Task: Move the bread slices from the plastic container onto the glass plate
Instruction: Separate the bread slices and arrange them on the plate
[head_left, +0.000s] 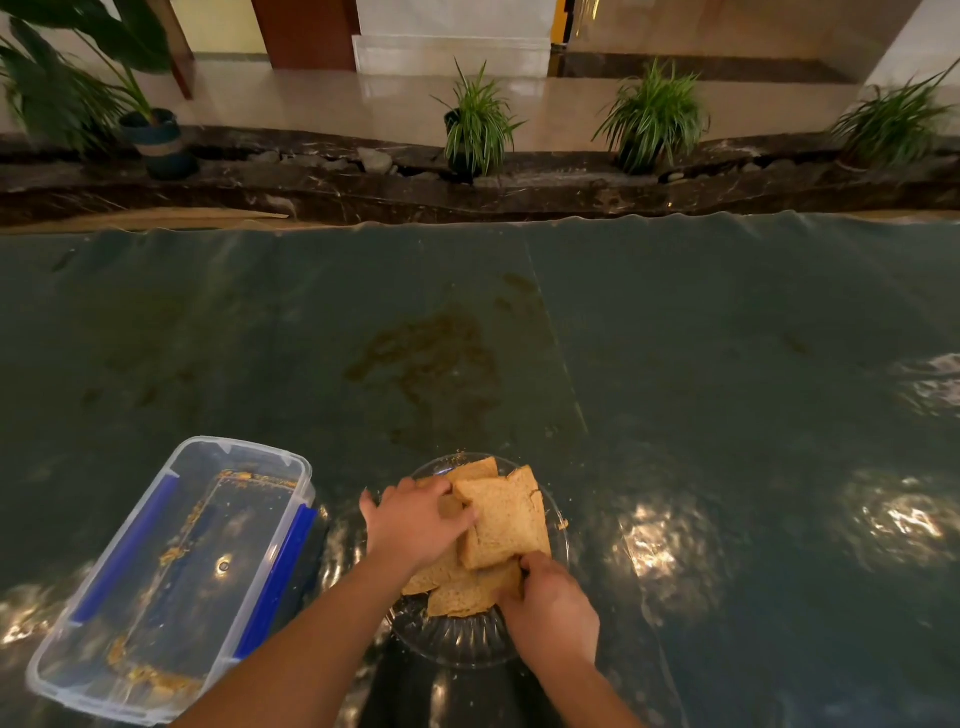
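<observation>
Several brown bread slices (506, 522) lie piled on the clear glass plate (457, 647) near the table's front edge. My left hand (413, 522) rests on the pile's left side, its fingers pressed on the top slice. My right hand (553, 608) grips the near edge of the slices at the plate's right front. The clear plastic container (171, 577) with blue side clips stands to the left of the plate; it holds only crumbs.
A dark green plastic sheet (675, 338) with a brownish stain covers the table. Beyond its far edge runs a dark marble ledge (519, 192) with potted plants (478, 124).
</observation>
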